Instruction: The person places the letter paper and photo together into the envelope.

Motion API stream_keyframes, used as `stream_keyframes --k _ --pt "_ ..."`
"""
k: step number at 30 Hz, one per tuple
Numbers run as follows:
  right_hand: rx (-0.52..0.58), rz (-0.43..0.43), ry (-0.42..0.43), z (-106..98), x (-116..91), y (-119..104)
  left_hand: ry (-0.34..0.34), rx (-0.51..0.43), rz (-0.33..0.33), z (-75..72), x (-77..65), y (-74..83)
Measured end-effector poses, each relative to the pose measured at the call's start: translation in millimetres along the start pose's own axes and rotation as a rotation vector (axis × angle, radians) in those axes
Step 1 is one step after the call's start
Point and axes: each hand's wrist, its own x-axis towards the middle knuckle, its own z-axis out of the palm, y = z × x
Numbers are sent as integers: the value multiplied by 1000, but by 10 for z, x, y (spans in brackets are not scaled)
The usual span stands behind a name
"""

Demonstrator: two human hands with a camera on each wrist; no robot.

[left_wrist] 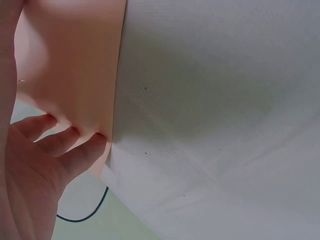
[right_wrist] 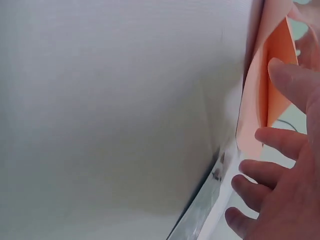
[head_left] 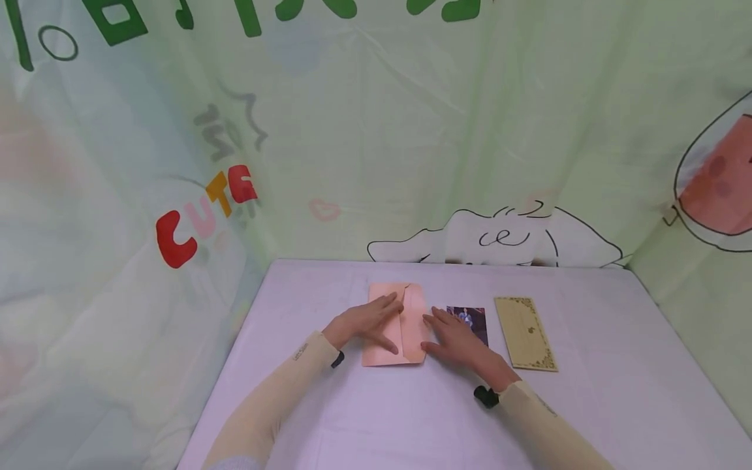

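A pink paper envelope lies on the table, its lengthwise flap running down the middle. My left hand rests on its left part with fingers spread, and in the left wrist view the fingertips press on the paper. At the envelope's right edge is my right hand, fingers loosely extended. The right wrist view has the pink flap lifted and bowed, with the thumb beside the gap. Under the right hand, partly hidden, lies a dark photo.
A tan card with ornate corners lies to the right of the photo. The table has a pale cloth and ends at a printed curtain behind, with more curtain on both sides.
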Motion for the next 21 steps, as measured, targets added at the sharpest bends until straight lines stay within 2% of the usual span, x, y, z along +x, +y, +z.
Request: stream_keyframes --k 7,12,18,21 --pt "-5 74 120 -77 -111 152 26 -12 28 -19 -22 10" --pt "-30 149 192 -159 -178 321 14 -18 24 -19 -32 12" --pt "-5 300 215 -292 -276 501 35 -2 53 -32 -51 11" --pt "-22 335 201 -327 -299 570 41 -6 59 -46 -57 14"
